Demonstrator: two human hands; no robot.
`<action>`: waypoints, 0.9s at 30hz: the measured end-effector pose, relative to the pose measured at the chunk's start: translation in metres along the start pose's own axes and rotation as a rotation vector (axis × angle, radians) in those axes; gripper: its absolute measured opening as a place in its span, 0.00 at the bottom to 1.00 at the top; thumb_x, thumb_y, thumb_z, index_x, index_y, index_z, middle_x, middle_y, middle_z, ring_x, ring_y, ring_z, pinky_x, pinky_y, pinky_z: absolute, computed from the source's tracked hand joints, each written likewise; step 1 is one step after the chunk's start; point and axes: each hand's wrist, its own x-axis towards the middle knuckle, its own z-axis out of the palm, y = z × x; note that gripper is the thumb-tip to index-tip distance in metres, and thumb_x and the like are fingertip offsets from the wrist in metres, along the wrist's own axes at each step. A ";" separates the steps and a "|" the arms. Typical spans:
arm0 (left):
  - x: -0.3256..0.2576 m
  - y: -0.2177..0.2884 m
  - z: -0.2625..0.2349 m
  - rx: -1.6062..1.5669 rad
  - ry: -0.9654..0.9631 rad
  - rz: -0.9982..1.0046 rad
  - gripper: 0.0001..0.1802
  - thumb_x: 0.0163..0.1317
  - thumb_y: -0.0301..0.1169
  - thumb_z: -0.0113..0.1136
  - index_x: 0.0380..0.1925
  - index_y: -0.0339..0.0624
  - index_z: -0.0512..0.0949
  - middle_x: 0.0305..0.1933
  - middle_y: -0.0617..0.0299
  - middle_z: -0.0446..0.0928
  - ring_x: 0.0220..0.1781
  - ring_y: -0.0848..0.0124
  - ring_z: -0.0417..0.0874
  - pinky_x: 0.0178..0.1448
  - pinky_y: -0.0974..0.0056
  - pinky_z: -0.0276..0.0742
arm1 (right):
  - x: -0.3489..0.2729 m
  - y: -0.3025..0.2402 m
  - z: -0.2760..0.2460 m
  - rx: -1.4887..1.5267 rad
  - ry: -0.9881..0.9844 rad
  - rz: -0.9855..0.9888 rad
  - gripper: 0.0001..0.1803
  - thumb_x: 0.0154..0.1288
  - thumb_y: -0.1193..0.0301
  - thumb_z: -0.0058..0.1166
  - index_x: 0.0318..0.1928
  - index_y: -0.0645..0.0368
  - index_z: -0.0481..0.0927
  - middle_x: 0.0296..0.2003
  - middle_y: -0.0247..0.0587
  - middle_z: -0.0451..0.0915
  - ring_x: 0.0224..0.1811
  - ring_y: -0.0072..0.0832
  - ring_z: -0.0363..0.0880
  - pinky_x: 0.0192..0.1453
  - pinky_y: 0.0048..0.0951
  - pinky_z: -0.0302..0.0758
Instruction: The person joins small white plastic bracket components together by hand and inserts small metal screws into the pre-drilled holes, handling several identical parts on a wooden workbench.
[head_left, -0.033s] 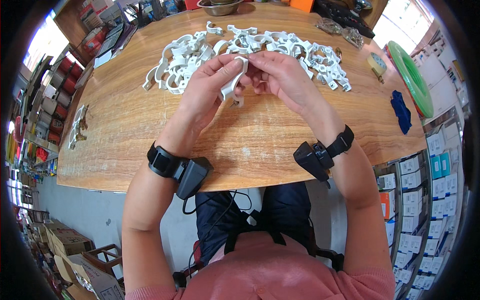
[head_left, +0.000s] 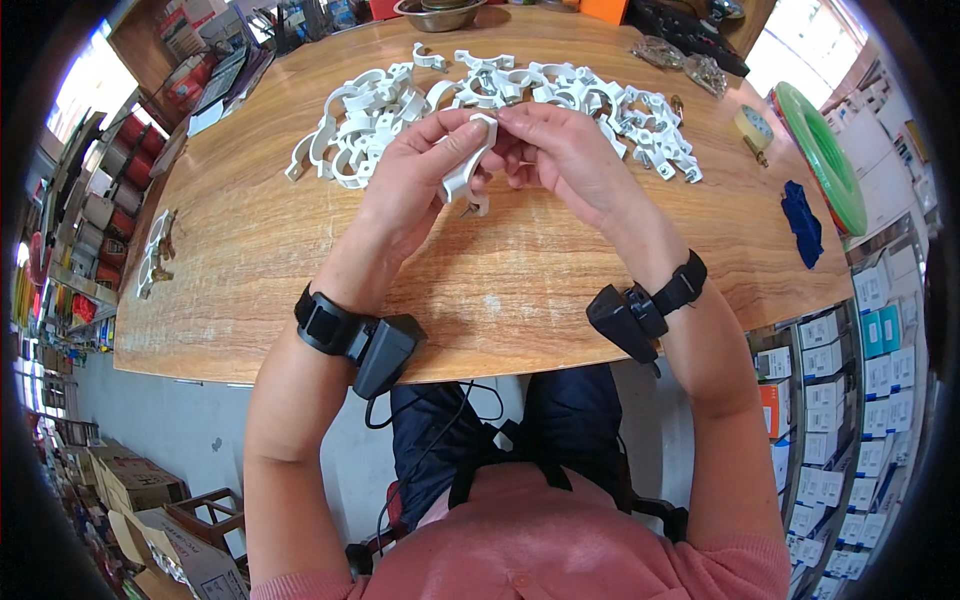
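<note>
Over the middle of the table, my left hand (head_left: 415, 180) is closed round a white plastic pipe clamp (head_left: 460, 180), its thumb along the upper end. A metal screw pokes out near the clamp's lower end. My right hand (head_left: 565, 150) has its thumb and fingers pinched together at the clamp's upper end. Whatever lies between those fingertips is hidden. Just beyond both hands spreads a pile of white pipe clamps (head_left: 380, 105), some with screws in them.
A few more white clamps (head_left: 154, 255) lie at the table's left edge. At the right are a tape roll (head_left: 753, 128), a dark blue cloth (head_left: 803, 225) and a green ring-shaped coil (head_left: 820, 155). A metal bowl (head_left: 440, 16) stands at the far edge.
</note>
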 end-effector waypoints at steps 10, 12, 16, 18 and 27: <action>0.002 0.002 -0.001 -0.084 -0.017 0.121 0.13 0.59 0.32 0.53 0.40 0.39 0.67 0.32 0.56 0.76 0.31 0.72 0.78 0.35 0.71 0.75 | 0.021 0.014 -0.043 -1.139 0.184 0.123 0.13 0.55 0.62 0.53 0.31 0.60 0.78 0.18 0.36 0.74 0.16 0.20 0.70 0.18 0.21 0.66; 0.002 0.003 -0.001 -0.093 0.007 0.128 0.12 0.59 0.32 0.53 0.41 0.39 0.66 0.33 0.56 0.76 0.32 0.72 0.78 0.36 0.70 0.76 | 0.021 0.018 -0.046 -1.264 0.187 0.046 0.14 0.56 0.60 0.52 0.32 0.59 0.79 0.23 0.39 0.77 0.23 0.26 0.74 0.26 0.26 0.70; 0.003 0.004 -0.006 -0.121 0.057 0.204 0.13 0.60 0.32 0.52 0.43 0.40 0.65 0.39 0.53 0.76 0.39 0.69 0.79 0.42 0.68 0.76 | 0.006 -0.013 -0.016 -0.753 0.219 0.096 0.19 0.57 0.56 0.51 0.36 0.61 0.78 0.29 0.41 0.79 0.29 0.26 0.79 0.32 0.24 0.74; 0.004 0.004 -0.006 -0.148 0.056 0.225 0.14 0.60 0.32 0.52 0.44 0.40 0.64 0.41 0.52 0.75 0.41 0.69 0.79 0.44 0.68 0.76 | -0.001 -0.016 -0.004 -0.524 0.147 0.117 0.19 0.59 0.57 0.50 0.38 0.62 0.77 0.29 0.41 0.79 0.29 0.24 0.78 0.32 0.21 0.73; 0.001 0.010 0.000 -0.125 0.082 0.289 0.16 0.61 0.35 0.51 0.45 0.39 0.64 0.46 0.53 0.73 0.47 0.68 0.76 0.50 0.66 0.74 | 0.002 0.000 0.001 0.029 0.120 -0.077 0.16 0.59 0.73 0.51 0.46 0.68 0.71 0.33 0.40 0.77 0.31 0.23 0.77 0.34 0.21 0.76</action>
